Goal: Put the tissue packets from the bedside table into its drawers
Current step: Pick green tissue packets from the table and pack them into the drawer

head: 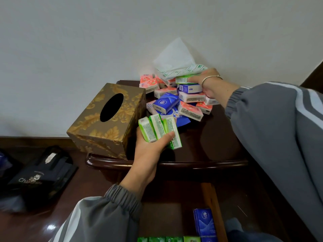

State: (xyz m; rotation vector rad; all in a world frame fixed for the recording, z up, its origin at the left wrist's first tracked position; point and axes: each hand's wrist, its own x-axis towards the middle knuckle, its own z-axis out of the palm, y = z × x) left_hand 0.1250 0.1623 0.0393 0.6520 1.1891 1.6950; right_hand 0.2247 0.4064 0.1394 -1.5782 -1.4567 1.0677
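The left hand (pixel 150 147) grips three green packets (pixel 158 130) side by side, with the thumb across their fronts. They stand fanned, long axes pointing up and away, white printed faces showing. The right hand (pixel 208 81) pinches a single green packet (pixel 183 79) that lies with its long axis left to right atop the pile (pixel 174 98) of pink, blue and white packets at the back of the bedside table (pixel 209 142). Below, the open drawer (pixel 209 198) holds green and blue packets.

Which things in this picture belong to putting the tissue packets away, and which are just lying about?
Job: three green packets in left hand; right hand on another green packet; packet pile; bedside table; open drawer holding packets.
Lying about: gold tissue box; dark bag.
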